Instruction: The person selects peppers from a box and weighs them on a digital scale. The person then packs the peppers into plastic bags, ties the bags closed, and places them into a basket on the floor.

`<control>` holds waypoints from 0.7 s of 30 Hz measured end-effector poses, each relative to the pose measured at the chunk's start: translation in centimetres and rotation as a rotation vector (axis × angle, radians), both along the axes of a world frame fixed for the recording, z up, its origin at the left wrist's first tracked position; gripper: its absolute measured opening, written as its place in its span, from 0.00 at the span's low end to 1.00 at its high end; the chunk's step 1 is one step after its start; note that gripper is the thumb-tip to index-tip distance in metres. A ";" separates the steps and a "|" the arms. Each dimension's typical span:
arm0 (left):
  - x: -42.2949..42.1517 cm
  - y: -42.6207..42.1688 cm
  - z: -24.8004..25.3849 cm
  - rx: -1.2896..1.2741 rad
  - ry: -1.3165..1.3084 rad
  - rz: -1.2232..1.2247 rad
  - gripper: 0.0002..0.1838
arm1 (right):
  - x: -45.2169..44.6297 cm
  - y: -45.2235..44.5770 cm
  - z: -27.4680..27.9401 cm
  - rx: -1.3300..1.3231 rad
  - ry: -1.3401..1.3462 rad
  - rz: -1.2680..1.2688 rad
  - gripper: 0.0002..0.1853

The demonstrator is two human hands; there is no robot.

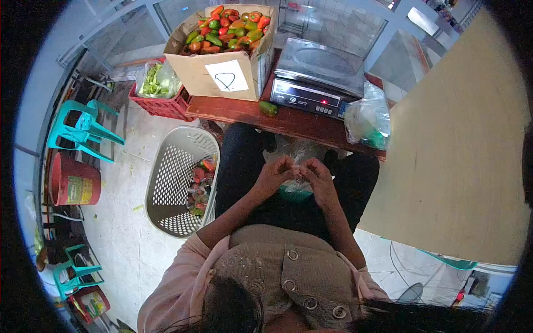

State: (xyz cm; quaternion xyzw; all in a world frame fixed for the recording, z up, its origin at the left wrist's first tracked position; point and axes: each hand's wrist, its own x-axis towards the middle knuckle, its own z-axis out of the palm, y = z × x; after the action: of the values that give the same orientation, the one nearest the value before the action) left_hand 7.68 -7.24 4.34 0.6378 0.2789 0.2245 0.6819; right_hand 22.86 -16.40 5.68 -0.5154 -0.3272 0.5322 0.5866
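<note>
Plastic bag [297,187] between 2 hands [273,176] [320,178] (pinched)

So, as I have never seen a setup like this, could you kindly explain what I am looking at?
Certainly. There is no machine: these are a person's bare hands, the left and the right. The single picture comes from a camera worn on the head, looking forward and down past the lap. Both hands pinch some thin clear plastic, possibly a bag. On the red-brown bench ahead are a cardboard box of peppers, a scale, one loose green pepper and some plastic bags. A basket stands on the floor to the left.
</note>
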 end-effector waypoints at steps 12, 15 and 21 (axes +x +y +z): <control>-1.3 -0.1 -3.8 0.218 0.481 -0.045 0.12 | 1.3 0.1 -1.8 0.086 0.662 -0.347 0.02; -1.0 0.1 -3.9 0.123 0.385 -0.022 0.13 | 2.0 -0.3 -2.4 0.064 0.557 -0.287 0.03; -0.3 -1.2 0.1 0.400 0.101 0.128 0.17 | 0.9 -0.2 -0.9 -0.050 -0.118 -0.220 0.06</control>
State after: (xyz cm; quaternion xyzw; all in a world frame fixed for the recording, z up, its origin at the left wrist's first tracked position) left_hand 7.39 -8.47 4.48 0.7519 0.3026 0.2857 0.5113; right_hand 23.77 -16.65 4.79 -0.5931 -0.2893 0.4411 0.6082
